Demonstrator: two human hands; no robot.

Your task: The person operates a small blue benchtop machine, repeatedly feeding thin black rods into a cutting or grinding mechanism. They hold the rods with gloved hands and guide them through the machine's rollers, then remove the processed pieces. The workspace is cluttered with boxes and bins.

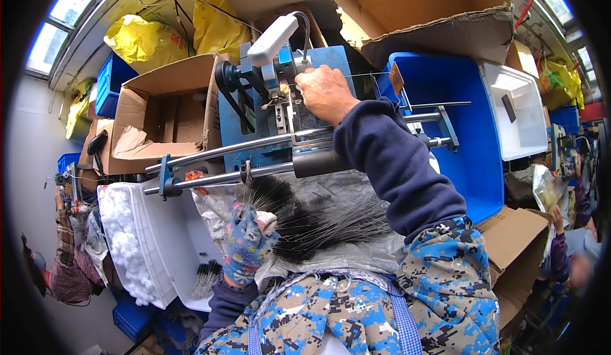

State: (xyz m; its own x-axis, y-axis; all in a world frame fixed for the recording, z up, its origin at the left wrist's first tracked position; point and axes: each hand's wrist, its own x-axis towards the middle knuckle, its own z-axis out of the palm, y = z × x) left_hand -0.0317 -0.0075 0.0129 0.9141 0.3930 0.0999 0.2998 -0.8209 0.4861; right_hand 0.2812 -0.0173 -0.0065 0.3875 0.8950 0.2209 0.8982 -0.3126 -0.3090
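Observation:
My right hand [328,94], bare, reaches to the head of a bench machine [283,91], fingers pinched together. A thin wire [369,75] sticks out to the right from behind that hand. My left hand [247,243] wears a patterned blue-grey glove and is low, left of my lap, with its fingers curled. Thin wires fan up from the glove, though the grip itself is partly hidden. Beside it, a heap of thin wire-stemmed brushes with black bristles [273,199] lies on a pale plastic sheet [356,250]. Two steel rails [235,180] cross between machine and lap.
To the left stand a cardboard box [162,68] and a white bin [156,247] beside white fluffy pieces [124,234]. At right are a large blue bin [471,132] and a white tray [538,119]. Other people [73,269] work at both sides.

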